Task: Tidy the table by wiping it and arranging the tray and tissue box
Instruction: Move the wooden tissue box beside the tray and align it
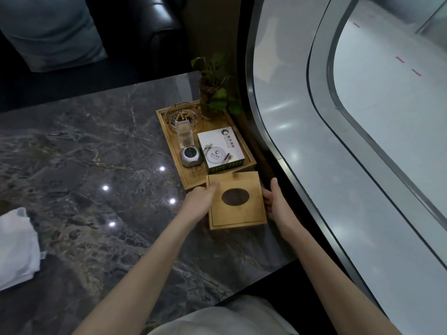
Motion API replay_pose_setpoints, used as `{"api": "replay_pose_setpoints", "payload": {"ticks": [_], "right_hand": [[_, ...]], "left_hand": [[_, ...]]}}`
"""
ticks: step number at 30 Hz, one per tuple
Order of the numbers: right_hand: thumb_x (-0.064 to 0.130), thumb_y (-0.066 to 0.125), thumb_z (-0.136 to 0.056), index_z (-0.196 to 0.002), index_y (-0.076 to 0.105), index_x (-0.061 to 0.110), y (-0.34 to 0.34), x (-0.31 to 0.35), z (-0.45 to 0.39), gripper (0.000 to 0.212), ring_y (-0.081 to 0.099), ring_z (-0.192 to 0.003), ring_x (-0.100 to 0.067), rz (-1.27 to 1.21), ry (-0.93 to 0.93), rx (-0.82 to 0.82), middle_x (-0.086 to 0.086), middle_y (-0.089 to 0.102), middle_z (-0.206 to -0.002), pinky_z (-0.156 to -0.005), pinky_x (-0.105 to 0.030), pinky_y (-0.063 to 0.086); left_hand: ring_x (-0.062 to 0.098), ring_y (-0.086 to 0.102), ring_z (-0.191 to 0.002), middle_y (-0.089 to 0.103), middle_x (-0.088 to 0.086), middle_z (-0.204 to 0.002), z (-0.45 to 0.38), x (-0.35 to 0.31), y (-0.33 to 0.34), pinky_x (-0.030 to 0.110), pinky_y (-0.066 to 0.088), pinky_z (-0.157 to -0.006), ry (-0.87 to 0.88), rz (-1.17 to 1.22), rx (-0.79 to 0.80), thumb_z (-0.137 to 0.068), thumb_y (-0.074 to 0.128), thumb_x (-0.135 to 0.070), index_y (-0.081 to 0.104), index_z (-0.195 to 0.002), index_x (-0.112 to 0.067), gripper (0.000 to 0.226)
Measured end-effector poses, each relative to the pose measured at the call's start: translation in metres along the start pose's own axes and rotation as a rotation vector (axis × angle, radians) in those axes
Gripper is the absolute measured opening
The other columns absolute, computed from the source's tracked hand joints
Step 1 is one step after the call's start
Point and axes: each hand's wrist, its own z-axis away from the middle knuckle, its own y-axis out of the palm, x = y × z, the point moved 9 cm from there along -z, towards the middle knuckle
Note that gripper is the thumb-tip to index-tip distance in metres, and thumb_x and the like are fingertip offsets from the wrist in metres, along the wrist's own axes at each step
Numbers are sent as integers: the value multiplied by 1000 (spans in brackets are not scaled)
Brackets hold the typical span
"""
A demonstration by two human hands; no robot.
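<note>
A square wooden tissue box (235,200) with a dark oval opening sits on the grey marble table (96,153), touching the near end of the wooden tray (186,177). My left hand (199,201) grips its left side, thumb on the lid. My right hand (275,201) presses its right side. The tray holds a glass ashtray (183,116) with cigarette butts, a clear upright holder (185,135), a small silver device (190,155), a white printed box (220,147) and a potted plant (214,93). A white cloth (17,245) lies at the table's left edge.
A curved glass and metal railing (278,141) runs close along the table's right side. A dark leather sofa (157,27) with a grey cushion (50,32) stands beyond the far edge. My lap in light clothing (229,317) is at the near edge.
</note>
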Motion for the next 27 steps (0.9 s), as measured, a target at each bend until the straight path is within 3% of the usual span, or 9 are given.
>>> {"api": "replay_pose_setpoints", "payload": {"ticks": [4,8,12,14,16,19,22,27], "right_hand": [[67,10,-88,-128,53,27,-3,-2,-5,72,43,-130,-22,5,3,-5,-3,53,-136,-114,-46,27],[64,12,-89,-129,53,25,-3,0,-7,69,44,-127,-22,28,-7,20,-3,54,-134,-113,-45,29],[51,34,-93,-136,43,19,-4,13,-2,55,41,-129,-18,135,-86,15,1,48,-138,-101,-30,30],[39,45,-94,-143,30,18,-5,28,11,55,33,-136,-20,292,-258,-46,-2,38,-147,-104,-27,26],[34,45,-94,-146,21,18,3,43,26,59,20,-142,-15,492,-497,-65,-1,26,-154,-112,-28,17],[35,34,-98,-147,17,22,14,34,26,53,-2,-144,-7,731,-601,1,5,9,-158,-120,-35,3],[40,23,-98,-147,12,24,16,29,23,52,-9,-141,-2,874,-621,10,9,4,-157,-118,-32,-6],[55,10,-92,-147,5,24,15,24,26,63,-13,-141,-1,1008,-625,-55,14,-7,-152,-115,-28,-10]], "left_hand": [[30,47,-113,49,11,-126,-5,10,6,43,41,-95,-118,88,19,-91,33,-53,40,-133,-9,61],[22,45,-95,46,4,-106,-8,13,10,40,41,-89,-133,127,16,-92,32,-51,42,-131,-7,59],[22,47,-116,50,-2,-120,-6,18,9,39,38,-97,-65,208,18,-90,37,-49,44,-130,-12,55],[16,31,-132,36,-8,-139,9,8,4,39,25,-112,143,59,-18,-90,41,-48,28,-142,-19,61],[12,6,-142,5,-5,-156,33,-3,2,37,11,-116,388,-192,-92,-88,46,-49,2,-146,-22,79],[9,-17,-141,-25,-5,-150,44,2,16,34,-4,-117,535,-567,-97,-82,46,-60,-15,-143,-19,96],[9,-24,-137,-31,-3,-145,42,11,27,34,-8,-115,522,-740,-86,-83,41,-61,-20,-141,-17,94],[8,-23,-136,-28,-3,-147,38,7,27,33,-7,-114,561,-804,-73,-86,41,-56,-14,-143,-15,89]]}}
